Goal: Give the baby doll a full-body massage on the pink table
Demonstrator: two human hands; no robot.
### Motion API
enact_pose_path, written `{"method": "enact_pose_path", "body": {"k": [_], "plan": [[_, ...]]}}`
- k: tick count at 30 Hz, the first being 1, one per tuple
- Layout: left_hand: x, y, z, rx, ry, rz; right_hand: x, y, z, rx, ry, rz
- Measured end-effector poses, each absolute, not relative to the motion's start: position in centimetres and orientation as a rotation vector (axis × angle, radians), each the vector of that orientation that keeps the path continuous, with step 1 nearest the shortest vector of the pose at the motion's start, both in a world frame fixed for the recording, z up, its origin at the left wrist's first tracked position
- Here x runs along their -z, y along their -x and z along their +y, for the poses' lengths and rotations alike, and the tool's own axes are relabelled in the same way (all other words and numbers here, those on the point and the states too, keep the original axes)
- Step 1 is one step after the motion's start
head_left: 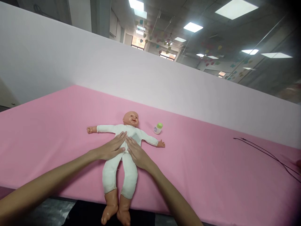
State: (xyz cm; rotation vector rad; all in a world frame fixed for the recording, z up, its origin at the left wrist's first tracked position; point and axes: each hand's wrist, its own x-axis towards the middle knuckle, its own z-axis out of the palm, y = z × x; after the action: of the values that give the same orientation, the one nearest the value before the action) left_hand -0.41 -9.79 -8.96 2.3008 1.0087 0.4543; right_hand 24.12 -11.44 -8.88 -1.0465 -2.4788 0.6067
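A baby doll (pixel 131 133) in a white long-sleeved suit lies on its back on a pink cloth-covered table (pixel 211 179), its head away from me and its vinyl feet over the near edge. My left hand (pixel 111 147) lies flat across the doll's belly, and my right hand (pixel 137 153) rests beside it on the doll's right side. Their fingertips nearly meet at the middle of the suit. Neither hand visibly grips anything. A small baby bottle (pixel 158 128) with a green cap stands just beyond the doll's left arm, out of reach of my fingers.
A thin dark cord (pixel 270 157) lies across the cloth at the right. A white backdrop (pixel 141 78) rises behind the table. Beyond it are ceiling lights and hanging paper hearts (pixel 164 44). Dark floor shows below the near edge.
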Motion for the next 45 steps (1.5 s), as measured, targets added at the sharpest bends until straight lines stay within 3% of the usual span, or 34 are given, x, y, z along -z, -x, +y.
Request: {"method": "enact_pose_path", "body": {"k": [9, 16, 22, 26, 34, 41, 45], "plan": [[9.9, -3.6, -4.8, -0.669, -2.174, 1.290, 8.5, -22.1, -6.1, -0.439, 1.327, -2.291], [10.7, -1.5, -4.0, -0.608, -2.126, 1.355, 10.2, -25.3, -6.8, -0.589, 1.520, -1.986], [9.3, -0.2, -8.3, -0.390, -2.155, 1.223, 9.8, -26.4, -11.4, -0.810, 1.539, -2.080], [8.3, -2.7, -10.7, -0.468, -2.362, 1.025, 9.2, -25.4, -12.5, -0.821, 1.365, -2.242], [9.5, -6.3, -5.5, -0.672, -2.338, 1.243, 9.8, -24.3, -5.9, -0.589, 1.377, -2.221], [11.3, -3.9, -3.5, -0.714, -2.181, 1.379, 11.6, -26.3, -4.9, -0.450, 1.585, -1.987], [11.5, -0.9, -6.2, -0.581, -2.076, 1.363, 11.3, -26.8, -8.3, -0.638, 1.592, -2.009]]}}
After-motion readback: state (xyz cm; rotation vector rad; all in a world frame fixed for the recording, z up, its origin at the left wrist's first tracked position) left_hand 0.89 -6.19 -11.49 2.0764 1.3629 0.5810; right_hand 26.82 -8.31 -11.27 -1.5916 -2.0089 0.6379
